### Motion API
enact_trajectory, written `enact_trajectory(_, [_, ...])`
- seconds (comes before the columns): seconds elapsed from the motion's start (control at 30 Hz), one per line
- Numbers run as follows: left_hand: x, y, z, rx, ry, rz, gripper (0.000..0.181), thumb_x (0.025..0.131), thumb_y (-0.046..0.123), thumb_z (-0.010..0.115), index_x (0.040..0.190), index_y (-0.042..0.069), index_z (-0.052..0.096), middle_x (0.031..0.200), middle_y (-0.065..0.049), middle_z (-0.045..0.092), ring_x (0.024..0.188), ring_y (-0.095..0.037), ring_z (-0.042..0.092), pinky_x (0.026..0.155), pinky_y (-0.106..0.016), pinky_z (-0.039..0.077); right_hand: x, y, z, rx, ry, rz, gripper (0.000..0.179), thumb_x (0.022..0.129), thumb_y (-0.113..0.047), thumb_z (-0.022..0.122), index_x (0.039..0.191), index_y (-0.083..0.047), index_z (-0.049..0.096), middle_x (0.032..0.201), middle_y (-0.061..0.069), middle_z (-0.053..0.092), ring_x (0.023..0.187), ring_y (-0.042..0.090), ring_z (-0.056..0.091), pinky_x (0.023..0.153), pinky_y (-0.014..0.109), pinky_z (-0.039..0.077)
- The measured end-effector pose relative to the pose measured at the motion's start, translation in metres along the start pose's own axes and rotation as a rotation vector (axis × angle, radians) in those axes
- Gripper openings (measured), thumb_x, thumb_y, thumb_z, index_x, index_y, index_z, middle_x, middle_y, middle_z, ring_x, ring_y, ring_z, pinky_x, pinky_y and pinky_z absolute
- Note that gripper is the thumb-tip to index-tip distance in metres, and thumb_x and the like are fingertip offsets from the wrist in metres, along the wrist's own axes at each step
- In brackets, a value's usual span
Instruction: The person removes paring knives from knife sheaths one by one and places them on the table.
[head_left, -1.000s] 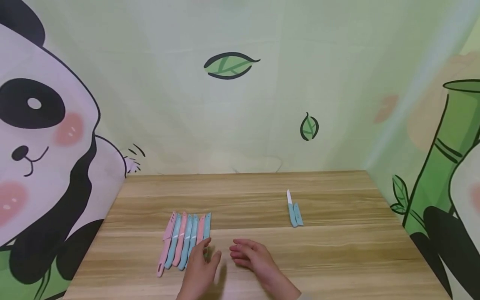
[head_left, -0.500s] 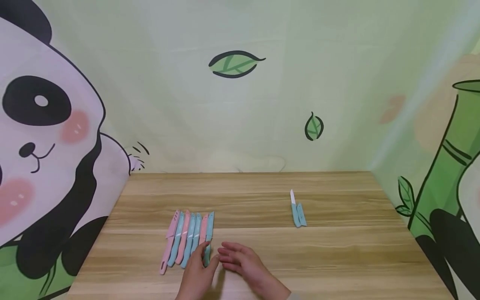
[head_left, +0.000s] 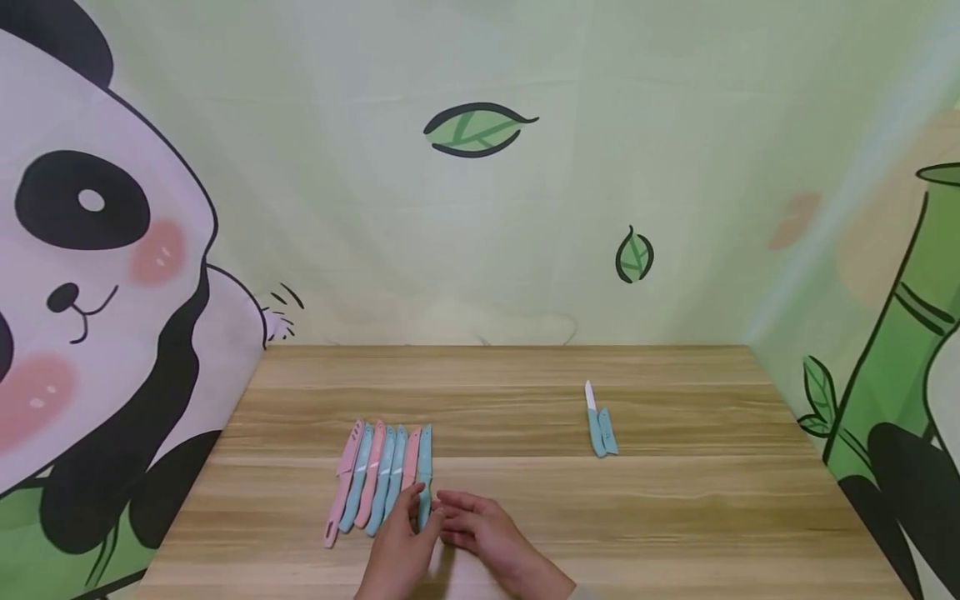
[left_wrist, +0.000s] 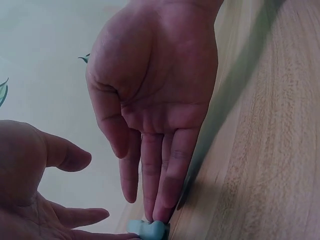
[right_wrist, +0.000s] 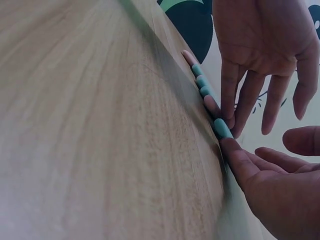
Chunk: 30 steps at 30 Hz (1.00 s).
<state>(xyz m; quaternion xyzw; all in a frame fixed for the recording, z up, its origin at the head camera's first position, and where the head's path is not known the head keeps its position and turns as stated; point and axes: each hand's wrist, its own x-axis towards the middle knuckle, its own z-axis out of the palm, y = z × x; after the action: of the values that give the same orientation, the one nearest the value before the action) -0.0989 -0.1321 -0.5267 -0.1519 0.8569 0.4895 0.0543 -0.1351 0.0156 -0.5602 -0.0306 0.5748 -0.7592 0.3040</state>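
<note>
Several knives in pink or light blue sheaths lie side by side at the left of the table, led by a broad pink knife. The blue knife at the row's right end lies between my hands. My left hand arches over the lower handles, fingertips between that blue knife and the pink knife beside it. From the right, my right hand, fingers extended, meets the blue knife's handle; the right wrist view shows fingertips of both hands at the handle end. Neither hand curls round it.
Farther right lie a blue-handled knife with a bare white blade and its blue sheath close alongside. Behind the wooden table hangs a green backdrop printed with pandas, leaves and bamboo.
My right hand has moved left until its fingertips reach the end blue knife. My left hand has shifted only slightly. The head view has turned a little, sliding the scene right.
</note>
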Motion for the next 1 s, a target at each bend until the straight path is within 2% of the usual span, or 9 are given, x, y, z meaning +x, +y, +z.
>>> enact_trajectory(0.43, [0.0014, 0.0023, -0.0013, 0.023, -0.024, -0.007, 0.062, 0.101, 0.038, 0.063, 0.150, 0.002, 0.046, 0.144, -0.029, 0.057, 0.123, -0.038, 0.063, 0.100, -0.058, 0.054, -0.0011, -0.0001, -0.0007, -0.013, -0.021, -0.008, 0.049, 0.101, -0.002, 0.051, 0.148, 0.011, 0.047, 0.145, 0.026, 0.059, 0.112, 0.012, 0.067, 0.100, 0.035, 0.059])
enact_trajectory(0.6, [0.0020, 0.0024, -0.0011, 0.020, -0.006, -0.003, 0.061, 0.102, 0.035, 0.063, 0.149, 0.001, 0.046, 0.139, -0.030, 0.060, 0.119, -0.038, 0.065, 0.098, -0.056, 0.055, -0.0013, -0.0009, -0.0029, -0.019, -0.013, -0.006, 0.047, 0.101, -0.002, 0.052, 0.146, 0.012, 0.048, 0.142, 0.028, 0.060, 0.113, 0.014, 0.068, 0.099, 0.036, 0.059])
enact_trajectory(0.83, [0.0022, 0.0033, -0.0015, 0.023, 0.010, 0.005, 0.061, 0.101, 0.036, 0.065, 0.147, 0.000, 0.048, 0.129, -0.025, 0.067, 0.112, -0.032, 0.067, 0.093, -0.053, 0.056, -0.0039, -0.0038, -0.0050, -0.025, 0.008, -0.011, 0.046, 0.099, 0.000, 0.050, 0.144, 0.013, 0.050, 0.137, 0.028, 0.063, 0.109, 0.015, 0.070, 0.099, 0.037, 0.060])
enact_trajectory(1.0, [0.0030, 0.0047, -0.0016, 0.025, 0.011, -0.002, 0.058, 0.100, 0.031, 0.067, 0.147, 0.003, 0.049, 0.128, -0.022, 0.068, 0.107, -0.027, 0.065, 0.089, -0.048, 0.055, -0.0034, -0.0040, -0.0070, -0.031, 0.021, -0.015, 0.047, 0.098, 0.000, 0.052, 0.143, 0.012, 0.051, 0.135, 0.025, 0.066, 0.110, 0.016, 0.071, 0.097, 0.036, 0.060])
